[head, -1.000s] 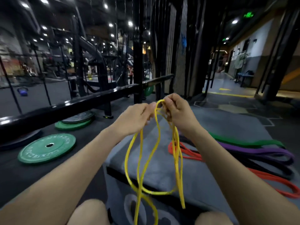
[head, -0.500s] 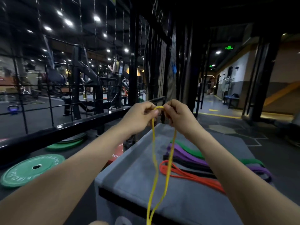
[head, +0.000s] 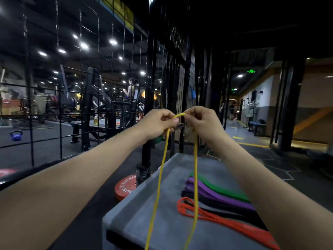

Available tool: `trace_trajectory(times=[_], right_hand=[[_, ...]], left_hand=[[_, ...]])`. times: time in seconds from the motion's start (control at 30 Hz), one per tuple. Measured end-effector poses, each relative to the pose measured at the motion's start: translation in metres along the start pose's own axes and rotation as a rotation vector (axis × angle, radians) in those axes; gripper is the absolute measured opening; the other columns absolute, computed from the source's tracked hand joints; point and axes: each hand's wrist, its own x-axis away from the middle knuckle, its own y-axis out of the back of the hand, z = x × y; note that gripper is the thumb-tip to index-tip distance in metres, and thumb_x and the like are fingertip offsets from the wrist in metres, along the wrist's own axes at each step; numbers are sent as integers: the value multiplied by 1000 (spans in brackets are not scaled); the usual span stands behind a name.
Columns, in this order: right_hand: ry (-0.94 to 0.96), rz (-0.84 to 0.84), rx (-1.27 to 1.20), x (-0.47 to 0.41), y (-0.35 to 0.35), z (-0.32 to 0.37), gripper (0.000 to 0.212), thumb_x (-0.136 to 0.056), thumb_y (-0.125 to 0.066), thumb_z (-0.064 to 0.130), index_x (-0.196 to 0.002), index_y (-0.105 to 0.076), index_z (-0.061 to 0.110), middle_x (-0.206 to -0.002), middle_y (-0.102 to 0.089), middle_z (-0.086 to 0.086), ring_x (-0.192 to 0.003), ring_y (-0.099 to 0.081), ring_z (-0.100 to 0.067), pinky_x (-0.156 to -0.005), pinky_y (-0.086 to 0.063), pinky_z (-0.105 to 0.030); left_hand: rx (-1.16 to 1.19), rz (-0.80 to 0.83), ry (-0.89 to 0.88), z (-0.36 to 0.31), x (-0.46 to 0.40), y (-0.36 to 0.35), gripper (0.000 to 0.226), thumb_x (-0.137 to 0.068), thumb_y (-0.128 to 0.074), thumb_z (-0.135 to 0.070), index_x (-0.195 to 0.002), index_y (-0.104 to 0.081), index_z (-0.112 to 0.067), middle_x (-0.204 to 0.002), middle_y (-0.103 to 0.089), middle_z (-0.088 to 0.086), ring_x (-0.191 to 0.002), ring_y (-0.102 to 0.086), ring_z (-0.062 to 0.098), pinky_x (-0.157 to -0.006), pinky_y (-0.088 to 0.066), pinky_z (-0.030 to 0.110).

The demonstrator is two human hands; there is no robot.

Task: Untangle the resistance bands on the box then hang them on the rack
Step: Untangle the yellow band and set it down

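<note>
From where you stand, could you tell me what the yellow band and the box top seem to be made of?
The yellow band, pinched by the left hand and right hand, looks like thin matte rubber or latex: it hangs limp in a narrow loop. The box top looks like grey matte vinyl or padding; it shows no gloss.

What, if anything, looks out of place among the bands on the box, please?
Nothing stands out: the thin yellow band hangs as one open loop from both hands, and the orange, black, purple and green bands lie on the grey box.

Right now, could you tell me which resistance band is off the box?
The yellow band: both hands pinch its top loop in the air, while the orange, black, purple and green bands lie on the box.
</note>
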Motion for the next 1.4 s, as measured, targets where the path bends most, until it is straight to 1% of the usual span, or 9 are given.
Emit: trace_trajectory(times=[0.1, 0.3, 0.43, 0.53, 0.73, 0.87, 1.03, 1.27, 1.4], right_hand=[[-4, 16, -54, -2, 2, 2, 13, -90, -58, 12, -79, -61, 16, -60, -49, 7, -45, -44, 4, -45, -36, -8], [-82, 166, -142, -3, -4, 0, 20, -94, -52, 25, -80, -63, 16, -44, -53, 16, -40, -44, 3, -45, -37, -13], [-117, 210, -195, -6, -6, -5, 21, -96, -47, 23, -85, -63, 16, -76, -68, 4, -59, -56, 1, -64, -46, -21], [-164, 246, -290, -7, -6, -6, 19, -97, -45, 19, -88, -61, 13, -95, -68, -14, -81, -64, -16, -82, -50, -34], [-231, 334, -306, 0, -9, -19, 20, -96, -47, 21, -80, -57, 14, -65, -54, -2, -66, -53, -19, -75, -47, -40], [-318, 353, -397, 8, 6, -30, 21, -96, -46, 12, -82, -62, 10, -61, -44, -1, -56, -44, -12, -72, -55, -28], [-361, 328, -391, 8, 5, -39, 23, -98, -41, 11, -94, -64, 7, -68, -51, 0, -59, -49, -10, -67, -53, -23], [-283, 339, -234, 16, -31, -42, 31, -100, -36, 8, -121, -53, -5, -115, -62, -18, -83, -59, -5, -61, -45, -3], [-274, 404, -324, 18, -53, -37, 30, -100, -34, 10, -118, -55, -4, -119, -61, -23, -89, -61, -12, -64, -45, -4]], left_hand=[[152, -61, 29, -13, -9, 2, 10, -93, -54, -15, -89, -63, -14, -77, -61, -2, -67, -58, 4, -60, -54, 14], [263, -135, -18, -34, -28, 1, 9, -93, -54, -14, -90, -63, -15, -83, -61, 0, -75, -60, 8, -58, -54, 15], [204, -141, -30, -38, -38, -1, 10, -92, -55, -15, -89, -64, -17, -84, -63, -1, -79, -62, 8, -64, -55, 17], [184, -157, -22, -33, -43, 1, 10, -92, -55, -16, -91, -65, -17, -86, -64, -2, -82, -63, 8, -74, -56, 22], [258, -258, 1, -30, -47, 13, 12, -93, -52, -12, -88, -62, -17, -89, -62, 0, -84, -61, 11, -79, -55, 27], [322, -415, 34, -28, -48, 38, 12, -93, -51, -11, -91, -62, -15, -93, -60, 1, -82, -60, 10, -70, -55, 23], [297, -362, 60, -19, -42, 41, 10, -92, -54, -11, -93, -63, -13, -87, -61, -1, -77, -59, 8, -69, -57, 20], [387, -354, 74, -28, -48, 24, 10, -91, -57, -11, -96, -65, -11, -86, -63, 0, -79, -61, 8, -77, -56, 25], [446, -380, 55, -36, -49, 20, 8, -90, -57, -9, -90, -64, -13, -83, -64, 0, -75, -62, 8, -74, -57, 25]])
